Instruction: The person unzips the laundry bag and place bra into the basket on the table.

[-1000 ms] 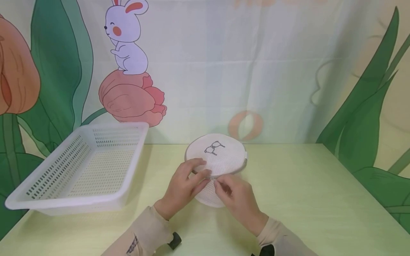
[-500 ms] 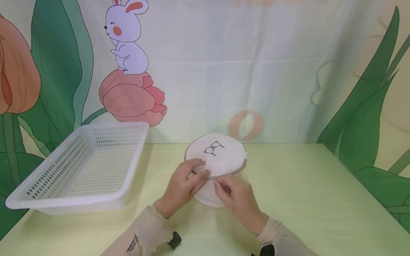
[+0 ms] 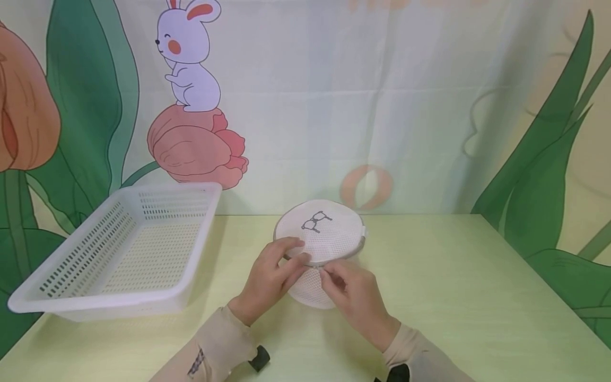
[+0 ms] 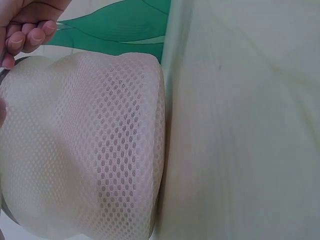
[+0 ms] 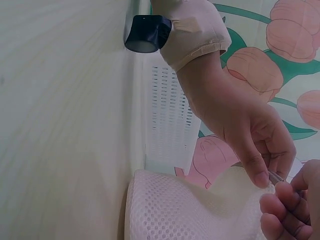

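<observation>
A white mesh laundry bag [image 3: 329, 239] with a dark line drawing on its round top stands upright on the table in front of me. Its soft mesh side [image 4: 120, 150] bulges in the left wrist view. My left hand [image 3: 269, 276] pinches the near-left rim between thumb and fingers, also seen in the right wrist view. Just to the right, my right hand [image 3: 358, 294] pinches the rim's zipped edge [image 5: 275, 177] with thumb and forefinger, its other fingers curled in. Whatever small part lies between those right fingertips is hidden.
A white plastic basket [image 3: 179, 294] with slotted walls stands at the left of the pale table [image 3: 458, 297]. Behind the table hangs a printed cloth [image 3: 305, 106] with a rabbit and tulips. Each wrist wears a dark strap-on device [image 5: 147, 34].
The top of the laundry bag has shifted slightly left. Both hands keep their places at the rim, the left fingertips moving marginally left.
</observation>
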A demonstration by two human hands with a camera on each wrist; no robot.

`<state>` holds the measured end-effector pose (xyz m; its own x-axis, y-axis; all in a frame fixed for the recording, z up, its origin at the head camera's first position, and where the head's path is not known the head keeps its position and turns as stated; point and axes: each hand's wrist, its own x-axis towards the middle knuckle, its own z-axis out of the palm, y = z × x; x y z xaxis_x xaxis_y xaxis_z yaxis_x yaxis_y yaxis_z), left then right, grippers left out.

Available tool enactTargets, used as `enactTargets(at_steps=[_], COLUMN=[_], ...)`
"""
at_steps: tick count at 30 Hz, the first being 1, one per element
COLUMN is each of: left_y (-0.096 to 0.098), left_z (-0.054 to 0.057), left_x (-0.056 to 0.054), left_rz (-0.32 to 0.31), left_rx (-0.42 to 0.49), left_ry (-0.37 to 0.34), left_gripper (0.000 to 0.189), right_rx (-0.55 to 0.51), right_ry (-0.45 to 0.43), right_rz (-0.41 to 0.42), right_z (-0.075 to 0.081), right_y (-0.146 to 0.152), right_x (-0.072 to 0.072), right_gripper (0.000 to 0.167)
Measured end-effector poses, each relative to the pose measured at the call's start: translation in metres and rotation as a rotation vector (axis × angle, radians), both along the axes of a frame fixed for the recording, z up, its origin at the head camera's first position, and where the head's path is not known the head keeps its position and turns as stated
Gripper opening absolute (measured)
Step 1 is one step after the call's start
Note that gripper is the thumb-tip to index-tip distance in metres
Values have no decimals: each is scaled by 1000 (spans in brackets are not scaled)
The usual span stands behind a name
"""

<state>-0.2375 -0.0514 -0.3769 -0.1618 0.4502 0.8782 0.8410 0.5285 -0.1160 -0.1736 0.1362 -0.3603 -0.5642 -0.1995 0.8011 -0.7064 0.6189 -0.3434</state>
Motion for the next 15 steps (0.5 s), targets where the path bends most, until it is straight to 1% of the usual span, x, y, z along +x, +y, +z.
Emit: enactTargets(at_steps=[5,15], left_y=[-1,-4], left_z=[0,-2], left_x=[0,-4], left_rz=[-1,3], left_rx=[-1,9], left_ry=[-22,7], left_gripper=[23,26], right_rx=[0,-1], right_ry=[5,-7], right_rz=[-2,-21], right_z=[0,2], right_y=[0,3], right_x=[-1,0], right_gripper=[7,7])
